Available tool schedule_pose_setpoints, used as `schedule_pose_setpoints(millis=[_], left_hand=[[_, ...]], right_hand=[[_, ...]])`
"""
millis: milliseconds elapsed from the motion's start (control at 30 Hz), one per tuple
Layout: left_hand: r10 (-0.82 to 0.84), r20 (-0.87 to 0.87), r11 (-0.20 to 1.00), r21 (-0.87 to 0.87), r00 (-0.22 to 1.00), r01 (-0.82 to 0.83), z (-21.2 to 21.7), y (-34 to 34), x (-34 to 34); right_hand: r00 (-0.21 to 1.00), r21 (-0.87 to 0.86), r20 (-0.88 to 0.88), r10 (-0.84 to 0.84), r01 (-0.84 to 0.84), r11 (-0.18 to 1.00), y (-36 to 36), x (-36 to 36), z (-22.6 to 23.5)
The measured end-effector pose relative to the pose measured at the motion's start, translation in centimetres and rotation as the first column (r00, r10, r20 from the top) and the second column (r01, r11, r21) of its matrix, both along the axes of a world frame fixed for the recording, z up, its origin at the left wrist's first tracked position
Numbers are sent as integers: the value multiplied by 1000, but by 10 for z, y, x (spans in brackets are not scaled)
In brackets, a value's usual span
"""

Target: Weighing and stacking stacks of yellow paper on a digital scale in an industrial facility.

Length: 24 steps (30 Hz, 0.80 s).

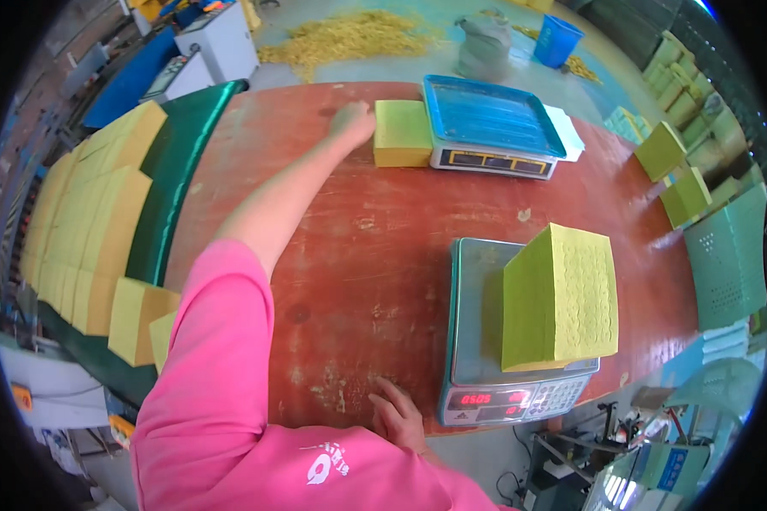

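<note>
My left arm, in a pink sleeve, reaches to the far side of the red table (341, 221). There my left hand (352, 125) is at the left side of a squat stack of yellow paper (402, 128); its fingers look curled but are blurred, so I cannot tell its grip. That stack stands against a scale with a blue tray (494, 115). Close to my body, my right hand (398, 415) rests on the table's near edge, fingers apart and holding nothing. Right of it, a taller yellow paper stack (571, 298) stands on a digital scale (477, 341) with a lit red display.
Many yellow paper stacks (102, 221) line a green strip (175, 187) along the left. Two small yellow blocks (660, 153) stand at the table's right edge, by a green perforated chair back (729, 255). Beyond the table are a yellow heap (349, 38) and a blue bin (558, 41).
</note>
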<state>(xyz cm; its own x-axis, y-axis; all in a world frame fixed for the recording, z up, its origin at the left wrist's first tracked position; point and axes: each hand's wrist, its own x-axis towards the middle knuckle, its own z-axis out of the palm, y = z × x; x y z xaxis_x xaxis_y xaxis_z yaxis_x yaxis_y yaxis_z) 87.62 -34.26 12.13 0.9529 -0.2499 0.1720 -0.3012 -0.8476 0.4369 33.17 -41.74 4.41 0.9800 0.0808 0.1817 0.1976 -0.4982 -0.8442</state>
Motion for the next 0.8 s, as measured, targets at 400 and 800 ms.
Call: schedule_pose_setpoints(millis=[400,800], left_hand=[[-223,207,962,204,953,181,-72,-43,37],[-573,212,819,126,791,560,-59,43,-161]], right_hand=[[983,-128,-1,-186,184,974,7,8,2],[976,154,141,-168,146,977,-7,5,2]])
